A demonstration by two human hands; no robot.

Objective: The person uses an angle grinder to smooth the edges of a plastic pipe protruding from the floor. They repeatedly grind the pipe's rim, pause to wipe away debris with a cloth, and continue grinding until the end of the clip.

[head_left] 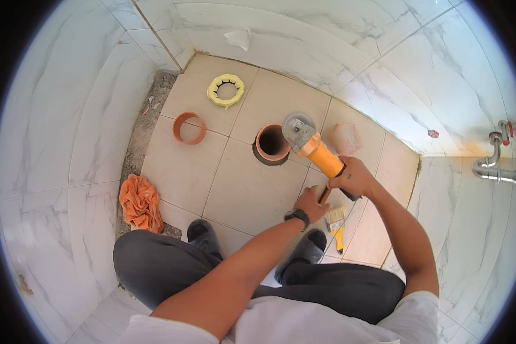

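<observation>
My right hand [355, 176] grips the rear body of a yellow angle grinder [315, 152]. Its grey disc guard sits at the right rim of an orange drain pipe [271, 143] set into a hole in the beige floor tile. Just behind the right one, my left hand [311, 202], with a black wristwatch, holds the grinder's black tail end or cord; the exact grip is partly hidden. I am squatting, with both black shoes on the tiles below the pipe.
A loose orange pipe ring [189, 128] and a yellow toothed ring [226, 90] lie at the back left. An orange rag [140, 203] lies by the left wall. A yellow-handled paintbrush [336, 225] lies by my right foot. Chrome pipework [495, 163] juts from the right wall.
</observation>
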